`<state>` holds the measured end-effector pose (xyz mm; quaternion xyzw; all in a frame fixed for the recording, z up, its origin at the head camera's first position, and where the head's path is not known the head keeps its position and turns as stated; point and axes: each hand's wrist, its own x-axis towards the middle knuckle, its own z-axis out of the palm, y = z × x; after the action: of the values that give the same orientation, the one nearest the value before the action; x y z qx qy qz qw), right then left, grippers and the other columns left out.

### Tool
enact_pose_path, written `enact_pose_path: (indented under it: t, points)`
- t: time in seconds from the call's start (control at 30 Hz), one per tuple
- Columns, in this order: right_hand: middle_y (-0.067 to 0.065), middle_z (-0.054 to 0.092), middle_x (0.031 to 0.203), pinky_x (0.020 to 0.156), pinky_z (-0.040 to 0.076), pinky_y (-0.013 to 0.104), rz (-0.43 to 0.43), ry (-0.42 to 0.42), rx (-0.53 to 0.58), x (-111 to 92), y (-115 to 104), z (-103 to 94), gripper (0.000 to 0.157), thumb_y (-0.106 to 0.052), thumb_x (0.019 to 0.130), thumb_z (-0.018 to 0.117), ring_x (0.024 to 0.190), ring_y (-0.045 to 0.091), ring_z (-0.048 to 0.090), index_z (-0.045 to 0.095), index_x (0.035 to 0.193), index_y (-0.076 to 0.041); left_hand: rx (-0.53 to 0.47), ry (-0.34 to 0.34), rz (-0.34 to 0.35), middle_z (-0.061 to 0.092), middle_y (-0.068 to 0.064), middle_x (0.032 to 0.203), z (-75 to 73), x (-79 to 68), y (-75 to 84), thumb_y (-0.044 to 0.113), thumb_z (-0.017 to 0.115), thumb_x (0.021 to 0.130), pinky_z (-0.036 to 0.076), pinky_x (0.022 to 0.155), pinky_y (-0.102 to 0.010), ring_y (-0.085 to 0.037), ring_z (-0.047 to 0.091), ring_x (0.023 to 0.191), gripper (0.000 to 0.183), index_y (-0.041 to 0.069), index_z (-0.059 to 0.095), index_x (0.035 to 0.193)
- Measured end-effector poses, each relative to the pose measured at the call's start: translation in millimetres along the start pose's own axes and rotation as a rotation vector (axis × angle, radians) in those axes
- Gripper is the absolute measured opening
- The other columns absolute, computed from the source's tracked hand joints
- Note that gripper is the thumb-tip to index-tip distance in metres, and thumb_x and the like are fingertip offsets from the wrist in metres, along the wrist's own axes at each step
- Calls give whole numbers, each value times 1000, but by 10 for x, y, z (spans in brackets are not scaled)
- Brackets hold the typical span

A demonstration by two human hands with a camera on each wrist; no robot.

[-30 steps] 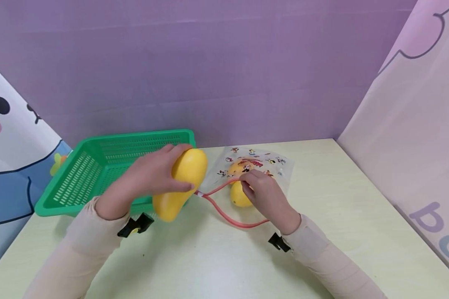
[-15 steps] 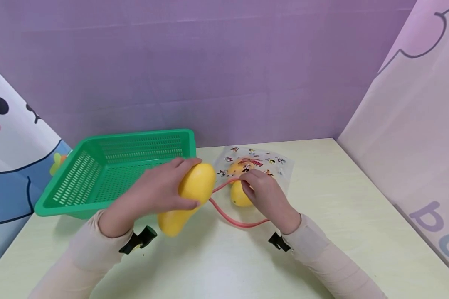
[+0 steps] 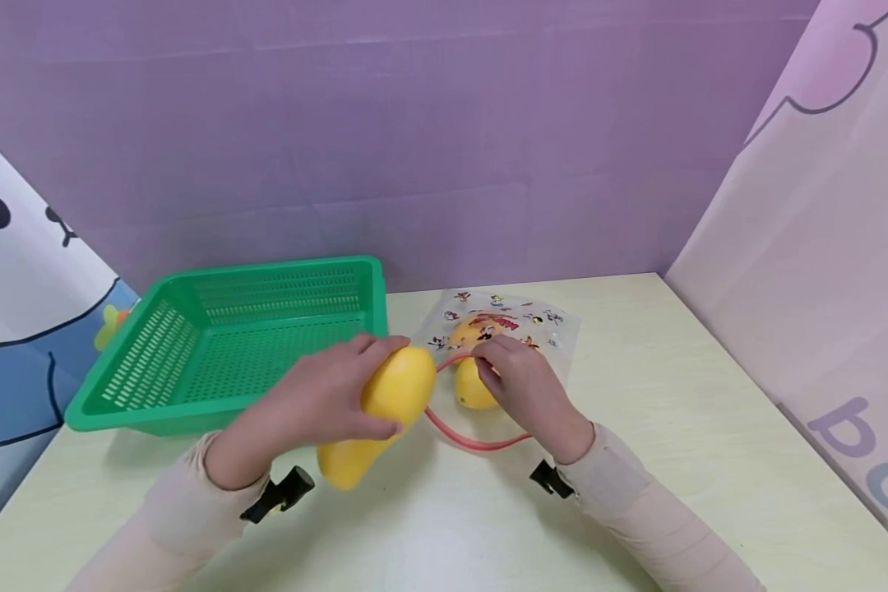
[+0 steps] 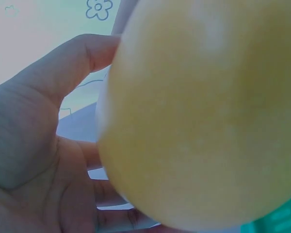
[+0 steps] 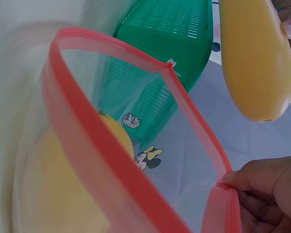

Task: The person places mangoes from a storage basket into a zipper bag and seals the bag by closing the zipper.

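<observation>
My left hand (image 3: 318, 403) grips a large yellow mango (image 3: 401, 385) in the air, in front of the basket's right corner. In the left wrist view the mango (image 4: 199, 116) fills most of the picture, with thumb and fingers curled round it. My right hand (image 3: 527, 393) pinches the red zip edge (image 3: 464, 441) of a clear cartoon-printed zip bag (image 3: 557, 335). The right wrist view shows the bag's mouth spread wide, with the mango (image 5: 257, 58) outside and beyond it. A yellow fruit (image 3: 474, 388) and an orange-looking one (image 3: 464, 330) lie in the bag.
A green plastic basket (image 3: 225, 404) with slotted sides stands at the back left of the pale table (image 3: 444, 526). Behind it hangs a purple cloth (image 3: 444, 148). Printed cloths rise at the left and right sides.
My left hand has carried the mango toward me and slightly right, away from the basket and nearer the bag's mouth. My right hand has stayed in place on the red edge.
</observation>
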<state>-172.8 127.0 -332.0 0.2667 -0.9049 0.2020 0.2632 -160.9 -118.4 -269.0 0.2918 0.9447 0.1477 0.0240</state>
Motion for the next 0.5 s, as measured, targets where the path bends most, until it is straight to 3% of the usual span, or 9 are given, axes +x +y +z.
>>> enact_pose_path:
  t: [0.23, 0.5]
  points:
    - [6, 68, 87, 69, 55, 28, -1, -5, 1, -3, -2, 2, 16, 2, 76, 74, 78, 19, 63, 69, 90, -3, -11, -23, 1, 55, -3, 113, 72, -19, 13, 40, 78, 69, 46, 58, -33, -19, 53, 87, 78, 22, 45, 137]
    - [7, 68, 88, 69, 55, 27, -4, -4, -2, -9, 3, -3, 16, 2, 76, 74, 77, 18, 63, 69, 91, -2, 11, -38, 50, 55, -1, 106, 204, 31, 38, 42, 78, 67, 43, 56, -30, -16, 52, 81, 80, 19, 45, 137]
